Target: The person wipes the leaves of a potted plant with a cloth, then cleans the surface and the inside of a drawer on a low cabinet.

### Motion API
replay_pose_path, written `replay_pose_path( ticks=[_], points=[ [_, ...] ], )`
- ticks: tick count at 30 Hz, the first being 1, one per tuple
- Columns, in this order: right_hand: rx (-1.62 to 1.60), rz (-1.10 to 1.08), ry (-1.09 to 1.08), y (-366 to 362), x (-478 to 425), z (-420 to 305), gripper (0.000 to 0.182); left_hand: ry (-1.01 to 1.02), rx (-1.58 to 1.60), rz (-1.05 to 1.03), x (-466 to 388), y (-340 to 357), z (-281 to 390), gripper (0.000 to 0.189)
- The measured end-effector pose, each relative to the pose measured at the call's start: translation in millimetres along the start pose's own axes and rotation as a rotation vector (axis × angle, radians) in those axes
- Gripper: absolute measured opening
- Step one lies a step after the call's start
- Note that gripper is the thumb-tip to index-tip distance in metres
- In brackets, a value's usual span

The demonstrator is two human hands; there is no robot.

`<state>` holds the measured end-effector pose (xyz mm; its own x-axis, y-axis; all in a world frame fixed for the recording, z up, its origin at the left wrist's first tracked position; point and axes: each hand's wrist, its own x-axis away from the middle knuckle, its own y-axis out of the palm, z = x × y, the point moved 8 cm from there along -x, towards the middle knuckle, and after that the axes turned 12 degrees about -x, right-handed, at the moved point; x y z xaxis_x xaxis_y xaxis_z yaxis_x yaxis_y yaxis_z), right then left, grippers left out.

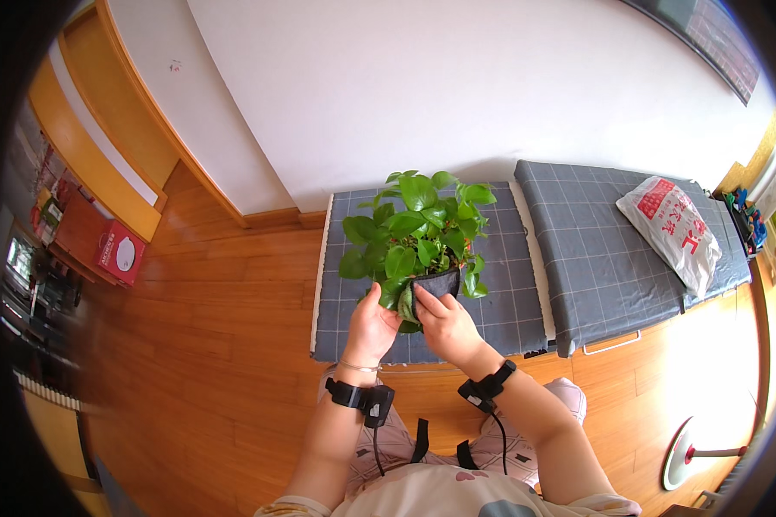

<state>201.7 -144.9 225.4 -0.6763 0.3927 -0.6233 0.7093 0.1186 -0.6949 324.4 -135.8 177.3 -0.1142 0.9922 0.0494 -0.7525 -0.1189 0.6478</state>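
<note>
A leafy green potted plant (420, 220) stands on a small table with a dark checked cloth (511, 316); its pot is hidden by leaves and hands. My right hand (449, 326) holds a folded grey and green cloth (436, 284) against a leaf at the plant's near side. My left hand (374, 326) is at the same leaf from the left, thumb up, with the leaf's edge between its thumb and fingers. The hands are close together, just in front of the plant. Both wrists wear black straps with small cabled devices.
To the right, a second cloth-covered table (595, 245) bears a white plastic bag (676, 232) with red writing. Behind both is a white wall (394, 97). A red box (121, 253) stands at the left, and a round white stand base (678, 452) is on the wooden floor at the lower right.
</note>
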Motion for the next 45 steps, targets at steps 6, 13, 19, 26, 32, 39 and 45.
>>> replay_pose_path(
  ticks=[6,13,19,26,32,39,45],
  points=[
    [0.035,0.011,0.135,-12.8,9.8,28.9,0.032,0.086,-0.054,0.013,-1.4,1.6,24.2,0.055],
    [-0.009,0.309,0.241,-99.4,9.4,37.0,0.023,0.055,-0.210,0.121,19.9,-42.0,8.0,0.054],
    [-0.019,0.206,0.227,-89.2,21.2,36.5,0.023,-0.391,-0.598,-0.066,50.8,-33.6,-57.0,0.050],
    [-0.097,0.176,0.204,-69.0,15.9,20.7,0.025,-0.327,-0.065,0.126,24.9,-31.1,-82.5,0.036],
    [-0.102,0.202,0.199,-67.6,7.7,20.5,0.025,-0.172,0.161,0.274,-5.2,-35.8,-78.0,0.036],
    [-0.090,0.196,0.201,-66.4,10.5,23.1,0.025,-0.183,0.314,0.180,-7.5,4.8,-59.7,0.035],
    [-0.071,0.208,0.203,-72.1,8.7,19.8,0.025,-0.141,0.309,0.127,-0.1,13.4,-55.6,0.032]
  ],
)
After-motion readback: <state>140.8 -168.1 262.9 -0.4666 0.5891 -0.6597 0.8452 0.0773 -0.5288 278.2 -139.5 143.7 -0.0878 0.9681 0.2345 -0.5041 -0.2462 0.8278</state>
